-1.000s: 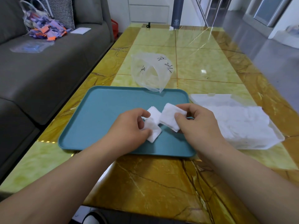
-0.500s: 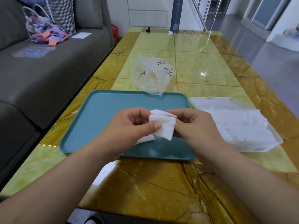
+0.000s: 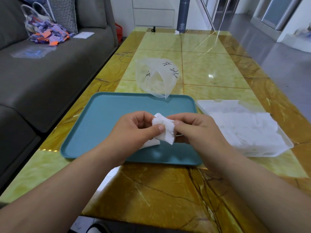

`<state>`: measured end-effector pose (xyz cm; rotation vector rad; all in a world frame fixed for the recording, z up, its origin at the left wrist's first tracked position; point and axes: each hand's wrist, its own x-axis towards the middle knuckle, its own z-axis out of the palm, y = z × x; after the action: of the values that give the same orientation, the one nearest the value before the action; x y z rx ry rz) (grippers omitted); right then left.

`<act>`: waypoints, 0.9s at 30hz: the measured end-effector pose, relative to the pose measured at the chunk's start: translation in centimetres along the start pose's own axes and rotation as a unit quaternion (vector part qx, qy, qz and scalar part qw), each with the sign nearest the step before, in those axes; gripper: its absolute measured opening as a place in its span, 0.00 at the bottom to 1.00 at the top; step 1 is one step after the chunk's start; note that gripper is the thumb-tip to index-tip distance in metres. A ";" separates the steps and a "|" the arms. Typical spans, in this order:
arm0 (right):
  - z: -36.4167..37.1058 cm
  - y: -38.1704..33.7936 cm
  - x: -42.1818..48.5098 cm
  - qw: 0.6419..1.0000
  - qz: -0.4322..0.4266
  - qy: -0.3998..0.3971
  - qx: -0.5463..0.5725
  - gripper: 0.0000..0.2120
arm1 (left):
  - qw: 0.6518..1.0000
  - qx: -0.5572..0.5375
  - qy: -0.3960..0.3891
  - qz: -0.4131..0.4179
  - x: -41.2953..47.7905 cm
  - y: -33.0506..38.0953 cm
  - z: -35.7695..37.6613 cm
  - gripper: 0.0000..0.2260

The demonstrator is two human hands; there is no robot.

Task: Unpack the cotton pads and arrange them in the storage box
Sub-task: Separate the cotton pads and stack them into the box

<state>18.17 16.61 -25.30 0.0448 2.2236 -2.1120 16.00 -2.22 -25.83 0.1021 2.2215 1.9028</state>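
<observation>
Left hand [image 3: 134,132] and right hand [image 3: 196,130] both pinch white cotton pads [image 3: 164,130] above the teal tray [image 3: 104,118]. Clear storage box [image 3: 284,145] of pads sits right; empty plastic bag [image 3: 156,76] beyond.

We saw a glossy counter [image 3: 210,64] of yellow-green stone with brown veined borders, and a teal tray [image 3: 107,115] lay on its near half. At the far end stood a dark flask [image 3: 183,14], upright, with a small white wad [image 3: 176,32] just beside its base and a small black object [image 3: 153,29] further left along the edge. To the left ran a grey sofa [image 3: 50,78]. On it we noted a houndstooth cushion [image 3: 64,14], a clear handbag [image 3: 36,17] spilling purple and orange scraps [image 3: 48,34], a white card [image 3: 83,35] and a clear pouch [image 3: 29,52] with something blue inside. White drawers [image 3: 154,14] stood behind, and a grey floor [image 3: 277,56] lay to the right.
</observation>
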 end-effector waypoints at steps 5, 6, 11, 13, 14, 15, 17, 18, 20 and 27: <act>0.1 0.1 -0.2 0.998 -0.031 0.011 -0.059 0.05 | 1.000 0.005 0.010 0.003 -0.2 0.2 0.2 0.06; 0.1 0.3 0.0 0.997 -0.032 0.026 -0.067 0.03 | 1.000 0.015 0.015 0.004 -0.1 0.2 0.2 0.06; -0.1 0.8 0.5 0.998 0.015 0.064 0.016 0.02 | 0.996 0.094 -0.010 -0.009 -0.2 0.2 -0.2 0.22; -0.2 0.6 0.5 0.996 0.037 0.063 0.051 0.02 | 0.997 0.056 -0.047 -0.014 -0.4 0.3 -0.1 0.21; -0.2 0.6 0.5 0.995 0.043 0.064 0.060 0.02 | 0.998 0.040 -0.054 -0.010 -0.5 0.4 -0.1 0.20; -0.3 0.6 0.6 0.995 0.048 0.065 0.065 0.02 | 0.998 0.029 -0.057 -0.006 -0.5 0.5 -0.1 0.19; -0.4 0.6 0.7 0.994 0.052 0.072 0.070 0.02 | 0.998 0.010 -0.055 -0.005 -0.3 0.4 -0.2 0.17; -0.4 0.6 0.7 0.993 0.051 0.076 0.070 0.02 | 0.998 0.002 -0.056 -0.007 -0.3 0.2 -0.2 0.17; -0.4 0.5 0.7 0.993 0.052 0.080 0.074 0.02 | 0.998 -0.007 -0.063 -0.011 -0.1 0.0 -0.2 0.17; -0.2 0.4 0.8 0.987 0.079 0.080 0.119 0.04 | 0.997 -0.007 -0.073 -0.001 0.0 -0.1 -0.1 0.17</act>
<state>17.41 16.84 -25.71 0.4022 1.9558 -2.3429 15.98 -2.33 -25.87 0.2284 2.1112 1.8458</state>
